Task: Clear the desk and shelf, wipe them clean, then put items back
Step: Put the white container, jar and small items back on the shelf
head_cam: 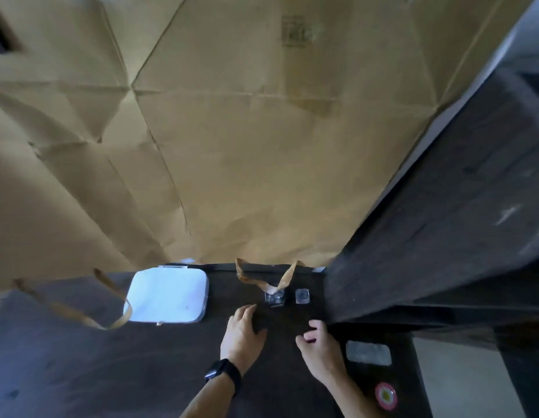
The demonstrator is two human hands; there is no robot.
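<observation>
Creased brown paper (232, 146) fills the whole far side of the view and hangs down to the back edge of a dark wooden desk (81, 372). Two flat paper handles dangle from it: one loop (81, 310) over the left part of the desk, another (269, 279) drooping near the middle. On the right a dark wooden shelf unit (443, 221) stands on the desk, its side panel rising steeply.

A white rounded case (168, 295) lies flat at the far edge of the desk, left of centre. To its right, close to the shelf unit, two small clear square containers (275, 297) (302, 296) sit side by side, just apart, with the middle handle touching the left one.

Both hands are down on the desk just near of those containers. The left hand (242, 330), with a black watch (221, 372) on its wrist, has its fingers reaching far and its thumb spread to the right. The right hand (319, 348) has its fingers bent inward, right beside the foot of the shelf unit. Between the two hands is a patch darker than the desk, too dim to make out, so I cannot tell whether either hand is grasping anything or only resting there.

On the near right of the desk lie a grey rectangular pad (368, 353) and, nearer still, a round red disc (385, 396) with a yellowish centre.
</observation>
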